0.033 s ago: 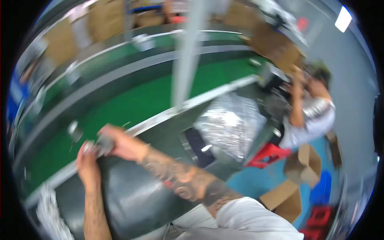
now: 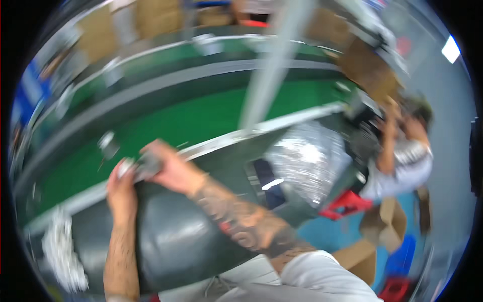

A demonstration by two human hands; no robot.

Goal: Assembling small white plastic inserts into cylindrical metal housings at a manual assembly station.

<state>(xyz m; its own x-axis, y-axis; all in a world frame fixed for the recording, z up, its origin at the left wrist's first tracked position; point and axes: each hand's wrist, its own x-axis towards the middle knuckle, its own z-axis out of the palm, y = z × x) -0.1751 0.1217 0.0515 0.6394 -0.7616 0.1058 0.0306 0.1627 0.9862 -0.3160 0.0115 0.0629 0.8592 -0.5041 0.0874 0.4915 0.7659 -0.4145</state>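
Observation:
My left hand (image 2: 122,194) is closed around a small whitish piece (image 2: 126,167), held upright above the near edge of the green conveyor belt. Just to its right, my right hand (image 2: 173,168) grips a short grey part (image 2: 149,165), roughly cylindrical and blurred. The two pieces are close together; blur hides whether they touch. Beyond my hands, a small silvery part (image 2: 107,143) with a thin wire-like end lies on the green belt (image 2: 186,116). Below my forearms is a dark padded work surface (image 2: 176,241).
To the right are a dark phone-like slab (image 2: 269,183) and a pile of clear plastic bags (image 2: 307,158). A white post (image 2: 266,75) rises at the belt's edge. White strands (image 2: 63,251) lie at left. A co-worker (image 2: 400,161) sits at right, near open cardboard boxes (image 2: 385,221).
The whole view has shifted, so the bench, post and co-worker appear farther right. Both hands keep their grips and stay near each other.

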